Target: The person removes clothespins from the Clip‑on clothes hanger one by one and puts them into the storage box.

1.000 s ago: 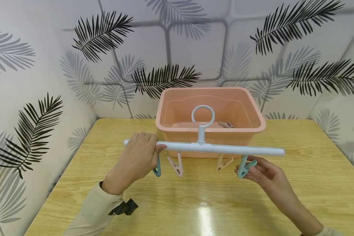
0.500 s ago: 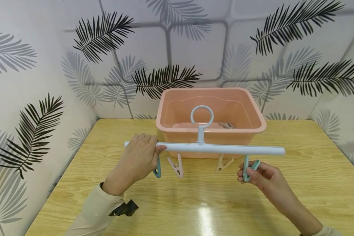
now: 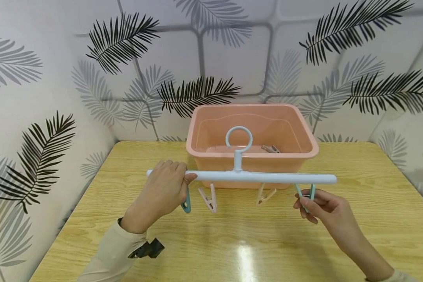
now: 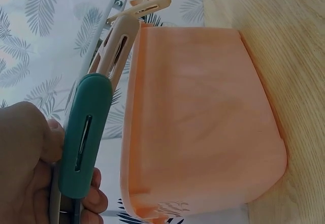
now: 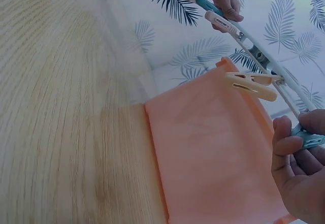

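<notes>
A pale blue bar hanger (image 3: 268,177) with a ring hook (image 3: 239,139) is held level in the air. My left hand (image 3: 163,188) grips the bar near its left end. Close to that hand hangs a teal clip (image 4: 86,135), partly hidden in the head view. Further along the bar hang a pale pink clip (image 3: 209,199) and a cream clip (image 3: 265,195). Under the right part of the bar, my right hand (image 3: 329,211) pinches a light teal clip (image 3: 311,192) between thumb and fingers. In the right wrist view the fingers cover part of this clip (image 5: 311,140).
Behind the hanger, a peach plastic tub (image 3: 252,155) stands on the wooden table (image 3: 211,243) against the leaf-patterned wall (image 3: 232,58). A small greyish-pink clip (image 3: 270,149) lies inside the tub. A black wrist device (image 3: 148,248) is strapped on the left sleeve.
My right hand has shifted right along the bar with the light teal clip, which has turned in the fingers. The hanger has moved slightly left; my left hand keeps its grip.
</notes>
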`<state>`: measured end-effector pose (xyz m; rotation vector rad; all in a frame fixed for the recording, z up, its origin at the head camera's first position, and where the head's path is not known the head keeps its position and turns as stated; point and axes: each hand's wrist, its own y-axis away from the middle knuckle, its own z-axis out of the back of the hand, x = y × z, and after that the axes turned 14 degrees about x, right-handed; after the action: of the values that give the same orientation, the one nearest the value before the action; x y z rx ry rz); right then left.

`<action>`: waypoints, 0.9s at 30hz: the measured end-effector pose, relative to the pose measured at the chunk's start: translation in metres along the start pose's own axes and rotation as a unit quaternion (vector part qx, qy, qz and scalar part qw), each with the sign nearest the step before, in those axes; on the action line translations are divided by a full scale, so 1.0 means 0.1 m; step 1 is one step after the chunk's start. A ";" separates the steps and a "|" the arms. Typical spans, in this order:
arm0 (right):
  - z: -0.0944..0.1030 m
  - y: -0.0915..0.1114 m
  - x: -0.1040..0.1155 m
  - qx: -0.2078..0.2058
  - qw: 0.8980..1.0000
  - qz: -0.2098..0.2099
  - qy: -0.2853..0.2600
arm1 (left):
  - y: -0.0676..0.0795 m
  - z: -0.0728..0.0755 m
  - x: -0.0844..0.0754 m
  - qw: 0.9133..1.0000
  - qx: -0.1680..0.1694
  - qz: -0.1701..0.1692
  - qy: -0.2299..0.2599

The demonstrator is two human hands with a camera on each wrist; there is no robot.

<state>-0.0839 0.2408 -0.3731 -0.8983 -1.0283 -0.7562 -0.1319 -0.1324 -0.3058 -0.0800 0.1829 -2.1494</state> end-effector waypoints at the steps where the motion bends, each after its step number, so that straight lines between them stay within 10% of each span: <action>1: -0.01 0.00 0.00 -0.016 0.999 0.003 0.035 | 0.00 0.00 0.00 1.000 0.001 0.001 0.001; 8: -0.07 -0.01 0.01 -0.121 0.962 0.078 0.231 | 0.02 -0.02 -0.01 1.000 0.005 0.004 -0.008; 16: -0.07 -0.03 0.09 -0.144 0.914 0.116 0.362 | 0.03 0.00 -0.01 1.000 0.022 0.009 -0.003; 27: -0.07 -0.02 0.20 -0.161 0.875 0.145 0.433 | 0.02 0.03 -0.09 0.999 0.038 0.023 0.010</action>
<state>-0.0760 0.2314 -0.3556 -0.8316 0.0328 -0.9534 -0.1248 -0.1268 -0.3027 -0.0105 0.1144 -2.1094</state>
